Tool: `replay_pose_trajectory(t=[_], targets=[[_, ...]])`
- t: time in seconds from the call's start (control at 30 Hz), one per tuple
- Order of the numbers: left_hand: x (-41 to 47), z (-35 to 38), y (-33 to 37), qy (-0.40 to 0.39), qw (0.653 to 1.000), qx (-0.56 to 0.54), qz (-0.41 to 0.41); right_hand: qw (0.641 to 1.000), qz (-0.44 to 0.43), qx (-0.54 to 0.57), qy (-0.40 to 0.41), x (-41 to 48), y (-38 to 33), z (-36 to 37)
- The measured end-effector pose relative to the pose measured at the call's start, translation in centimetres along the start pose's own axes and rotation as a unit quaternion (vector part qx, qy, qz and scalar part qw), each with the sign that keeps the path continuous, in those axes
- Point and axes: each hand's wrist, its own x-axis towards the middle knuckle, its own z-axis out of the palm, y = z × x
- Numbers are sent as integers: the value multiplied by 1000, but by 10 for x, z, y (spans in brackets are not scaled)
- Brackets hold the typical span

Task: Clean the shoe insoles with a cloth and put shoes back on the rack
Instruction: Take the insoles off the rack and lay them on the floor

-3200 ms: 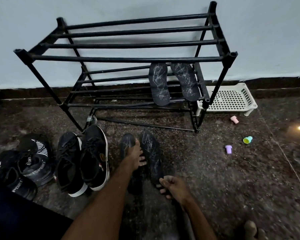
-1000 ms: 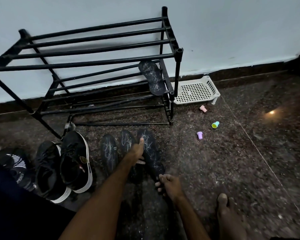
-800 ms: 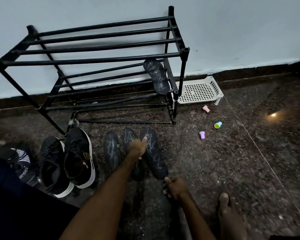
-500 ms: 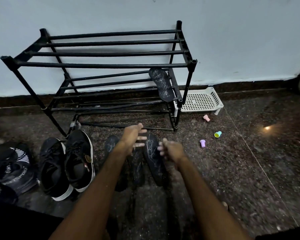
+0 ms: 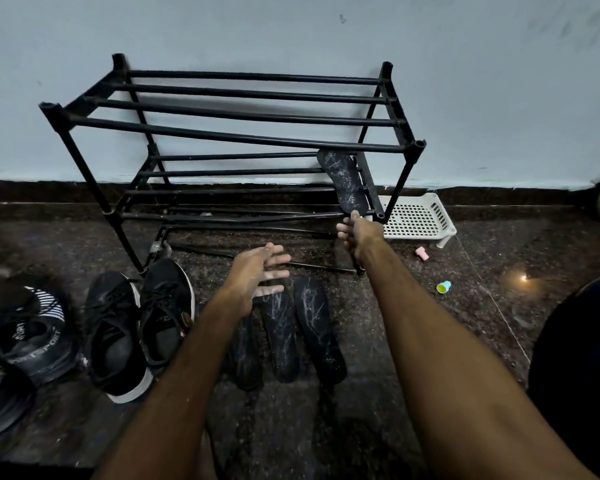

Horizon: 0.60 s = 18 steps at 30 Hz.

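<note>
Head view; a black metal-tube shoe rack [image 5: 243,114] with two tiers of rails stands against a pale blue wall [image 5: 291,29] on a dark speckled stone floor [image 5: 430,323].

One dark insole flecked with white dust [image 5: 345,181] lies tilted across the lower tier's rails at the rack's right end, toe end up toward the wall.

Right hand [image 5: 359,233] is stretched out to that insole's lower end; its fingers are loosely straight with nothing curled in them; the top fingertip sits right at the insole's edge, contact or not I cannot tell.

Left hand [image 5: 260,271] hangs above the floor in front of the rack, palm turned inward, fingers spread and straight, holding nothing.

Below and just beyond the left hand, three more dusty dark insoles lie side by side on the floor, lengthwise toward the rack: left one [image 5: 245,355] partly hidden by the left forearm, middle one [image 5: 281,337], right one [image 5: 321,327].

Left of them stands a pair of black lace-up sneakers with white soles [image 5: 136,327], toes toward the rack; further left, at the frame edge, black sport shoes with white stripes and lettering [image 5: 32,334].

Right of the rack, touching its corner post as seen from here, a white perforated plastic tray [image 5: 416,220]; near it on the floor a small pink cap [image 5: 421,253] and a small green-blue cap [image 5: 444,287], apart from each other.
</note>
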Motion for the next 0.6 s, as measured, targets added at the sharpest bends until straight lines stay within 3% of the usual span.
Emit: replay_pose_trajectory(t=[0.2, 0.37, 0.6], targets=[[3, 6, -1, -18, 1000, -6, -8, 998, -18, 48, 18, -5, 4, -6], [10, 29, -4, -13, 999, -27, -27, 994, -38, 97, -25, -47, 38, -25], [29, 76, -30, 9, 997, -62, -47, 997, -14, 32, -68, -115, 109, -84]])
